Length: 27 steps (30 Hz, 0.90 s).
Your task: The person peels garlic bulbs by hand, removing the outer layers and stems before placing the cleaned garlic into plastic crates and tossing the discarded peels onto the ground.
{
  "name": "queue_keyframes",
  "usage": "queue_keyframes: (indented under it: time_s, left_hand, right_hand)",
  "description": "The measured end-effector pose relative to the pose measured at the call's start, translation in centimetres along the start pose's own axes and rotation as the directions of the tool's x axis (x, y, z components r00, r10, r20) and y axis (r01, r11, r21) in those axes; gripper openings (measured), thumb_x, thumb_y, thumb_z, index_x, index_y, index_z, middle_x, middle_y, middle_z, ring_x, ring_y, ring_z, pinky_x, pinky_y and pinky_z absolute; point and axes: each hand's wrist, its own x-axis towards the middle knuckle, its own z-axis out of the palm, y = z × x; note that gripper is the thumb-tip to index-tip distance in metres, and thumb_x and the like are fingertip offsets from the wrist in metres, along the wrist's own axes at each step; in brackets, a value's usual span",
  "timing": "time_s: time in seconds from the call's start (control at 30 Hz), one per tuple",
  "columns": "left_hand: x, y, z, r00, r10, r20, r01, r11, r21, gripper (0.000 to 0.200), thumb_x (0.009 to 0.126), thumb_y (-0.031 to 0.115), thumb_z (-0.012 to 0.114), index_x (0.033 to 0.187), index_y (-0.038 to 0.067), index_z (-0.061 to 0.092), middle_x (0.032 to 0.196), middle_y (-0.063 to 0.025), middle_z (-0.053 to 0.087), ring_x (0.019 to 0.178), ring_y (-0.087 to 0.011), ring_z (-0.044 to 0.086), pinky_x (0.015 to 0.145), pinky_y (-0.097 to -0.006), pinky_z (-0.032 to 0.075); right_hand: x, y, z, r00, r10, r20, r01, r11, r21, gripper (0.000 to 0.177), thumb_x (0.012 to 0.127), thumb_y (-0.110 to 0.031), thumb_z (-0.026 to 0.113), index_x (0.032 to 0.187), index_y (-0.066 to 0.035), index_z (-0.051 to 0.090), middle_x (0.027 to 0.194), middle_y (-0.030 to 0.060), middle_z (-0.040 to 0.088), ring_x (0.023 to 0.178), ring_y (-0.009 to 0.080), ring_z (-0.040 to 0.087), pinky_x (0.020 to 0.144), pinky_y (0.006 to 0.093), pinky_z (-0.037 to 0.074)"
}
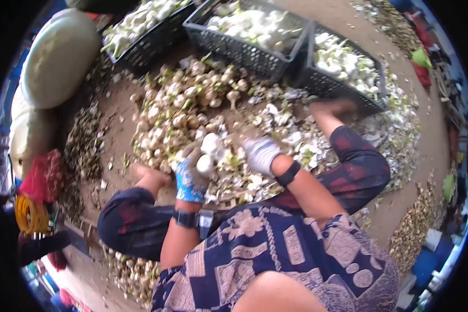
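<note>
My left hand, in a blue and white patterned glove, is closed around white garlic bulbs. Another smooth white bulb shows just above them, at the fingers. To the right is my right hand in a whitish glove, over loose peelings; its fingers are smeared by motion. Beyond both hands spreads a heap of untrimmed garlic, brownish with bits of green stalk. White and green garlic skins cover the ground beneath and between the hands.
Dark plastic crates filled with white garlic stand in a row at the far side. Bulging pale sacks sit at the upper left, above a yellow basket. My bare feet and bent legs flank the heap. More scraps lie at right.
</note>
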Motion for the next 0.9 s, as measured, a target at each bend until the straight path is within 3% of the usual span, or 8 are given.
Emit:
queue_keyframes:
  time_s: [0.03,0.07,0.3,0.33,0.43,0.6,0.77,0.9]
  left_hand:
    - [0.0,0.1,-0.5,1.0,-0.004,-0.006,0.005,0.993,0.117,0.023,0.084,0.012,0.057,0.106,0.005,0.056,0.098,-0.0055,0.06,0.087,-0.0174,0.06,0.072,-0.0287,0.051]
    - [0.3,-0.3,-0.6,0.992,-0.047,0.117,0.027,0.986,0.166,0.025,0.082,0.012,0.058,0.106,0.005,0.056,0.097,-0.0055,0.06,0.085,-0.0169,0.059,0.071,-0.0276,0.05]
    - [0.6,2.3,2.3,0.999,-0.005,-0.039,0.01,0.99,0.138,0.027,0.088,0.032,0.055,0.097,0.007,0.059,0.086,-0.0066,0.063,0.075,-0.0168,0.062,0.06,-0.0277,0.053]
    - [0.5,3.1,3.3,0.995,-0.029,-0.092,0.033,0.999,0.042,0.031,0.089,0.036,0.053,0.099,0.008,0.059,0.088,-0.0065,0.064,0.075,-0.0166,0.062,0.061,-0.0269,0.053]
    - [1.4,0.0,3.3,0.987,-0.03,0.156,-0.008,0.971,0.239,0.053,0.089,0.046,0.046,0.124,0.006,0.048,0.124,-0.0097,0.051,0.109,-0.02,0.051,0.091,-0.0374,0.042]
    - [0.8,0.3,6.9,0.868,-0.037,0.495,0.087,0.993,-0.08,0.065,0.088,0.043,0.049,0.14,0.009,0.03,0.142,-0.0121,0.033,0.132,-0.0257,0.029,0.107,-0.0436,0.025]
    - [4.0,-0.6,0.2,0.933,-0.208,0.293,0.117,0.947,0.299,0.028,0.088,0.028,0.051,0.1,0.005,0.062,0.1,-0.0106,0.065,0.094,-0.0285,0.062,0.08,-0.0402,0.05]
    - [3.3,-2.2,-1.9,0.898,-0.43,0.097,-0.196,-0.194,0.961,0.034,0.084,0.037,0.054,0.091,0.005,0.065,0.093,-0.0171,0.065,0.088,-0.035,0.061,0.078,-0.0422,0.048]
  right_hand:
    - [0.5,0.4,1.8,0.961,-0.131,-0.244,0.175,0.97,0.169,0.071,0.073,-0.013,0.061,0.138,-0.016,0.032,0.121,0.0213,0.052,0.107,0.0346,0.054,0.088,0.0417,0.046]
    - [1.2,-0.2,3.8,0.575,-0.315,-0.755,0.583,0.805,0.108,0.069,0.073,-0.015,0.062,0.137,-0.015,0.033,0.119,0.0207,0.053,0.11,0.0338,0.052,0.091,0.04,0.043]
    - [0.0,1.9,1.3,0.905,-0.027,-0.425,0.402,0.388,0.829,0.054,0.079,-0.009,0.06,0.129,-0.006,0.039,0.101,0.0066,0.055,0.09,0.0112,0.058,0.073,0.026,0.052]
    - [1.1,4.3,2.4,0.86,-0.18,-0.477,0.431,-0.242,0.869,0.064,0.081,-0.018,0.062,0.136,-0.005,0.032,0.127,0.0129,0.048,0.108,0.0162,0.05,0.091,0.0292,0.043]
    - [-0.5,0.1,2.1,0.749,-0.207,-0.629,0.662,0.277,0.697,0.075,0.081,-0.021,0.066,0.142,-0.01,0.024,0.128,0.0131,0.047,0.109,0.0163,0.05,0.091,0.0281,0.044]
    - [-1.4,4.3,1.1,0.95,-0.066,-0.307,0.153,-0.756,0.637,0.038,0.082,-0.018,0.064,0.115,-0.012,0.045,0.1,0.0086,0.061,0.072,0.0154,0.063,0.048,0.0249,0.055]
    - [-6.3,19.6,-8.5,0.61,0.675,-0.415,0.774,-0.395,0.494,0.022,0.084,-0.025,0.056,0.098,-0.009,0.054,0.084,0.0052,0.059,0.063,0.0147,0.058,0.051,0.0291,0.05]
    - [-10.0,36.6,-16.6,-0.15,0.802,-0.578,0.377,0.587,0.716,0.042,0.085,-0.027,0.059,0.119,-0.003,0.051,0.102,0.0138,0.058,0.085,0.0219,0.061,0.062,0.033,0.052]
